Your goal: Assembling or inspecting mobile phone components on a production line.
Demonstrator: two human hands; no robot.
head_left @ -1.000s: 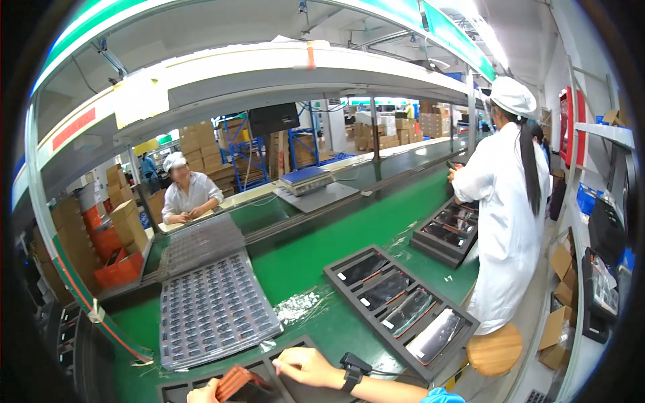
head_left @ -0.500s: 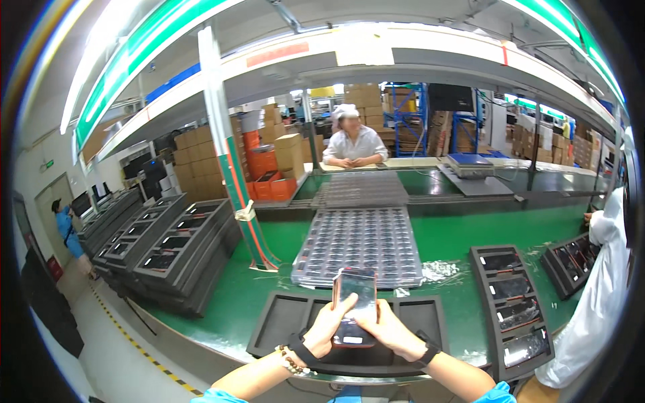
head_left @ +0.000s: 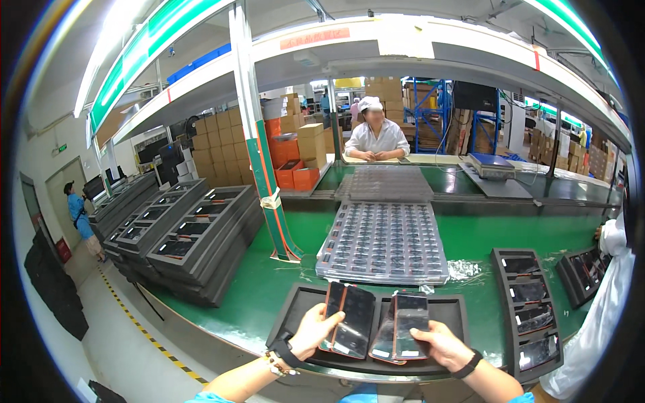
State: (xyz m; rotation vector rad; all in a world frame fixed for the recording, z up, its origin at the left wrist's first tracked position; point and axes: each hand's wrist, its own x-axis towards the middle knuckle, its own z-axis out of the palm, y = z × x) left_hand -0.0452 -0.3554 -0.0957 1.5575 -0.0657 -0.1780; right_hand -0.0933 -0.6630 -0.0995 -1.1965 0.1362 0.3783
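Observation:
My left hand (head_left: 314,334) holds a flat dark phone-like panel (head_left: 349,321) with an orange edge, tilted above a black foam tray (head_left: 292,314). My right hand (head_left: 440,344) holds a second dark panel (head_left: 402,326) with an orange edge right beside the first. Both panels hover over the tray's slots at the near edge of the green bench (head_left: 282,262). Behind the black tray lies a clear plastic tray (head_left: 384,240) filled with several small dark parts.
A stack of black trays (head_left: 195,235) stands at the left. Another black tray with panels (head_left: 527,305) lies at the right, beside a co-worker in white (head_left: 605,316). A person in white (head_left: 375,134) sits across the bench. A green-white post (head_left: 265,168) rises in the middle.
My view has swung from the right end of the bench to straight ahead. The single stack held in both hands half a second ago is now split, one panel in each hand.

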